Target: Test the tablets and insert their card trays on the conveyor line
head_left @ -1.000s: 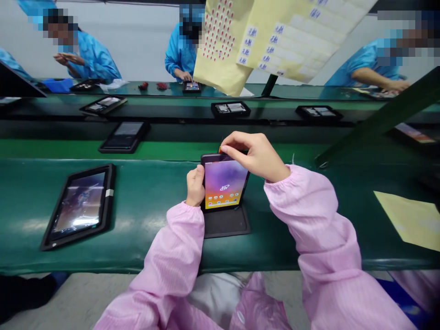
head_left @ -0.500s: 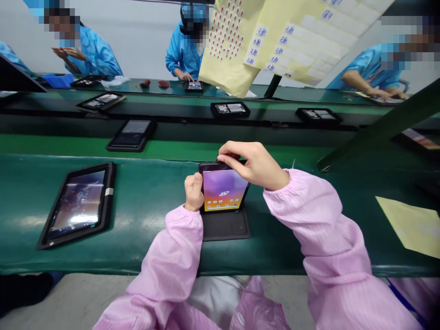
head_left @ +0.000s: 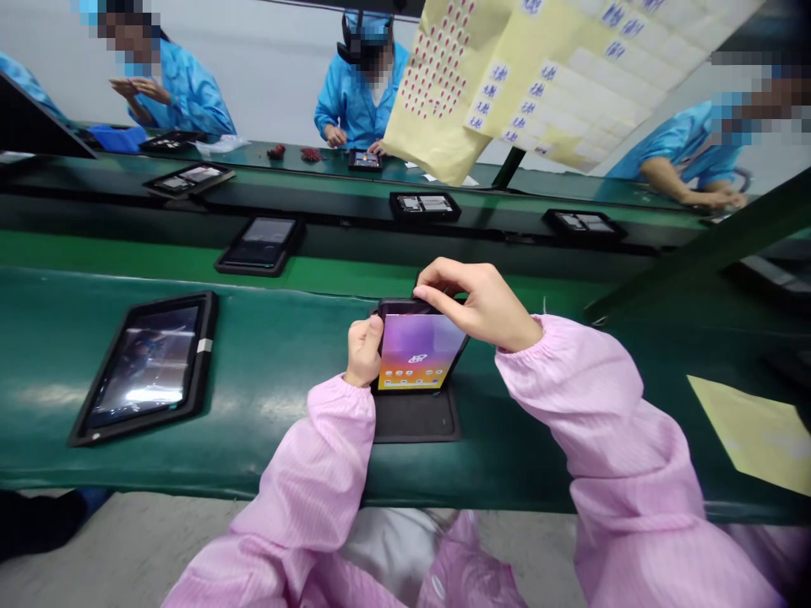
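Note:
A small tablet (head_left: 418, 353) with a lit purple and orange screen is propped upright over a dark tray (head_left: 416, 417) on the green bench. My left hand (head_left: 362, 350) grips its left edge, thumb on the front. My right hand (head_left: 476, 302) is closed in a pinch at the tablet's top edge; what the fingertips hold is too small to make out. Both arms are in pink sleeves.
A second tablet in a black tray (head_left: 149, 366) lies left of me on the bench (head_left: 272, 405). More trays (head_left: 261, 245) ride the belt beyond. Yellow label sheets (head_left: 507, 76) hang overhead; another yellow sheet (head_left: 753, 432) lies at right. Co-workers in blue (head_left: 361, 93) work across.
The orange bit seen at my right fingertips a second ago is no longer visible. The tablet has tipped back slightly and my right hand has lowered onto its top edge.

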Action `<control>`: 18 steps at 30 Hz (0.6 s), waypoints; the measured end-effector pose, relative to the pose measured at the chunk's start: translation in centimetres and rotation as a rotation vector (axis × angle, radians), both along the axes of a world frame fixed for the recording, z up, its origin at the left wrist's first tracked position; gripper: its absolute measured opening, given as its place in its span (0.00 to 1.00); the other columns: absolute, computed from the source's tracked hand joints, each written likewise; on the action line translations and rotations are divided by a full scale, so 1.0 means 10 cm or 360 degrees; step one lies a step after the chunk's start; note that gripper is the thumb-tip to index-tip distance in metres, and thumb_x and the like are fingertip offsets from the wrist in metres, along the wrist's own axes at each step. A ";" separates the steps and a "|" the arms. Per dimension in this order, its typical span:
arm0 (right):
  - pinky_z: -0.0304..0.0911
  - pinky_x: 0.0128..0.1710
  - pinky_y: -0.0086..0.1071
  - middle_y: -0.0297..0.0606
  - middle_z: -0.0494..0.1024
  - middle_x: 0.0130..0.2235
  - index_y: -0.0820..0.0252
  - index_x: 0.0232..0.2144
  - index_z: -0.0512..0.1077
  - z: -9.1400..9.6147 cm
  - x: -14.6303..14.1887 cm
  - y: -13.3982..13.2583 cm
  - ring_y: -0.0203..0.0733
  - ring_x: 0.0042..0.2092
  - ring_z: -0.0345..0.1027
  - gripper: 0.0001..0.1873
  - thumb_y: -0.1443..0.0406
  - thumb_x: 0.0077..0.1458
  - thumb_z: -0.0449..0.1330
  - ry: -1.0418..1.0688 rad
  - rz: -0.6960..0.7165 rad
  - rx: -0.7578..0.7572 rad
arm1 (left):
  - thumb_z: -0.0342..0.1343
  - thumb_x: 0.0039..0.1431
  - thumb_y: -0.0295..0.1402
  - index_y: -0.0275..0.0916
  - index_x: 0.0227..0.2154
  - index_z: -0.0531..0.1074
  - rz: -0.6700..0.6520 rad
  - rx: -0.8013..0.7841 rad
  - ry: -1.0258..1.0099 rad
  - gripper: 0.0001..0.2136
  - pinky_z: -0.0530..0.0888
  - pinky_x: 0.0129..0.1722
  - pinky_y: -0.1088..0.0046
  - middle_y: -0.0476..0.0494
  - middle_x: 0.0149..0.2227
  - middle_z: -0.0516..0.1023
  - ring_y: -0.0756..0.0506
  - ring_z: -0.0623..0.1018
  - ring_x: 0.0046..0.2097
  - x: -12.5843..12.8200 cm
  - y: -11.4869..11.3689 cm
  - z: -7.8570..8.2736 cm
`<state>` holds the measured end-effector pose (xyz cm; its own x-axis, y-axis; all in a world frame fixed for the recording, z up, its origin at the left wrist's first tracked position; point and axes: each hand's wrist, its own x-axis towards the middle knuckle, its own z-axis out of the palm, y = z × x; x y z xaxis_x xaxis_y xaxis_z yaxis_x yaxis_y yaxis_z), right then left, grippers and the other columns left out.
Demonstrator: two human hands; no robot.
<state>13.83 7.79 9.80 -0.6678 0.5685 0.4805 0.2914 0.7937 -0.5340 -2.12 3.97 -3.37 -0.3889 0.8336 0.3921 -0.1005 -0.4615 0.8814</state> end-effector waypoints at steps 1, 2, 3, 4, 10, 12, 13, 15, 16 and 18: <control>0.61 0.28 0.26 0.33 0.74 0.29 0.61 0.31 0.70 0.02 -0.01 0.00 0.32 0.29 0.66 0.10 0.60 0.60 0.57 0.0010 -0.0008 0.0005 | 0.51 0.53 0.60 0.38 0.09 0.57 -0.0008 -0.0012 -0.0003 0.32 0.53 0.19 0.72 0.51 0.12 0.57 0.54 0.57 0.17 -0.01 0.00 0.02; 0.61 0.28 0.26 0.32 0.74 0.29 0.61 0.31 0.70 0.03 -0.02 0.01 0.32 0.28 0.66 0.10 0.60 0.60 0.57 0.0047 -0.0021 -0.0004 | 0.52 0.54 0.59 0.37 0.09 0.58 -0.0015 -0.0022 -0.0001 0.31 0.53 0.19 0.72 0.51 0.12 0.57 0.54 0.57 0.17 -0.02 -0.01 0.04; 0.62 0.28 0.25 0.32 0.74 0.29 0.60 0.31 0.70 0.05 -0.02 0.03 0.32 0.28 0.67 0.11 0.59 0.60 0.58 0.0114 -0.0046 -0.0034 | 0.52 0.54 0.59 0.37 0.09 0.59 -0.0033 -0.0041 -0.0002 0.31 0.54 0.19 0.72 0.51 0.12 0.58 0.54 0.58 0.17 -0.03 -0.02 0.06; 0.63 0.27 0.25 0.32 0.74 0.29 0.60 0.31 0.69 0.06 -0.02 0.05 0.32 0.28 0.67 0.11 0.58 0.60 0.58 0.0209 -0.0087 -0.0081 | 0.52 0.54 0.59 0.37 0.10 0.60 -0.0060 -0.0076 -0.0013 0.31 0.55 0.19 0.73 0.50 0.13 0.60 0.54 0.59 0.17 -0.04 -0.04 0.07; 0.68 0.24 0.25 0.32 0.74 0.29 0.58 0.31 0.67 -0.17 0.18 0.22 0.34 0.29 0.72 0.17 0.51 0.55 0.62 0.0755 -0.0464 -0.0389 | 0.54 0.52 0.59 0.35 0.15 0.66 -0.0166 -0.0528 -0.0313 0.29 0.60 0.20 0.76 0.49 0.16 0.67 0.53 0.64 0.19 -0.02 -0.06 -0.07; 0.70 0.25 0.26 0.32 0.74 0.28 0.59 0.30 0.67 -0.36 0.30 0.22 0.35 0.30 0.72 0.18 0.50 0.53 0.63 0.0793 -0.0552 -0.0501 | 0.55 0.51 0.59 0.34 0.20 0.71 -0.0167 -0.0671 -0.0388 0.28 0.64 0.23 0.76 0.47 0.20 0.72 0.52 0.69 0.21 0.00 -0.02 -0.19; 0.70 0.26 0.27 0.32 0.74 0.29 0.59 0.30 0.67 -0.46 0.35 0.21 0.35 0.30 0.72 0.19 0.50 0.52 0.63 0.0793 -0.0589 -0.0555 | 0.54 0.51 0.60 0.33 0.24 0.74 -0.0156 -0.0732 -0.0377 0.28 0.66 0.24 0.75 0.46 0.22 0.74 0.51 0.71 0.22 0.02 0.00 -0.25; 0.71 0.26 0.28 0.33 0.74 0.29 0.60 0.30 0.68 -0.64 0.46 0.16 0.36 0.31 0.73 0.19 0.50 0.51 0.63 0.0779 -0.0644 -0.0649 | 0.52 0.51 0.62 0.31 0.29 0.76 -0.0117 -0.0815 -0.0271 0.32 0.69 0.26 0.72 0.41 0.25 0.77 0.47 0.75 0.25 0.04 0.03 -0.36; 0.71 0.27 0.29 0.34 0.74 0.30 0.60 0.30 0.68 -0.71 0.51 0.13 0.36 0.32 0.73 0.19 0.50 0.51 0.63 0.0774 -0.0661 -0.0689 | 0.50 0.51 0.62 0.30 0.31 0.76 -0.0099 -0.0837 -0.0195 0.33 0.71 0.27 0.71 0.38 0.26 0.78 0.45 0.77 0.27 0.06 0.03 -0.40; 0.72 0.29 0.30 0.34 0.74 0.31 0.60 0.30 0.69 -0.83 0.61 0.07 0.37 0.33 0.72 0.19 0.50 0.52 0.63 0.0769 -0.0696 -0.0750 | 0.46 0.54 0.62 0.29 0.37 0.77 -0.0062 -0.0822 -0.0050 0.35 0.74 0.33 0.65 0.32 0.33 0.80 0.39 0.80 0.35 0.08 0.00 -0.46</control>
